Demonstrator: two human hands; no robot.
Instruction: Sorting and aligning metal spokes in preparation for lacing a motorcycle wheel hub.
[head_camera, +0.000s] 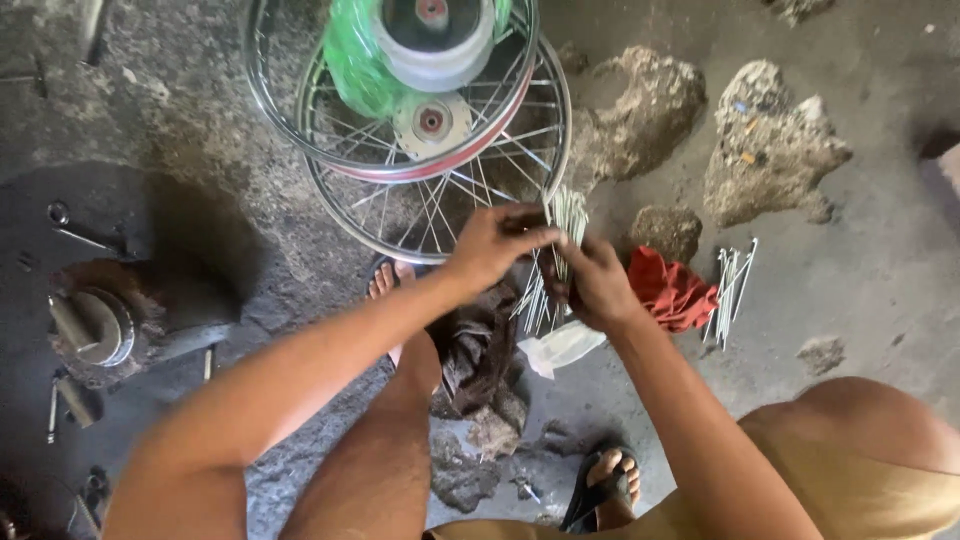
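Clearly the biggest things before me are the two spoked wheels (440, 190) lying stacked on the concrete floor (860, 300), and I take them as my landmark. On top of the upper rim sits a hub (432, 40) partly wrapped in green plastic (355, 60). Just below the wheels, over their near edge, both of my hands meet around a bundle of spokes (560, 255).

I judge the bundle to be light for its bulk but stiff: thin metal rods, smooth and probably greasy, so they will slide past one another and fan out if gripped loosely. The lower ends already splay apart. The safest hold looks to be around the middle of the bundle, where the rods lie closest together.

My right hand (597, 285) sits below and to the right of the wheels, its fingers curled closed round the middle of the bundle. My left hand (492, 245) is at the wheels' near rim, thumb and fingertips pinched together on the upper part of the spokes; whether it grips one rod or several I cannot tell.

Right of the wheels and beyond my right hand lies a red rag (672, 290), and further right a smaller loose batch of spokes (730, 290). Beneath the hands rests a dark cloth (480, 350) and a scrap of pale plastic bag (560, 348).
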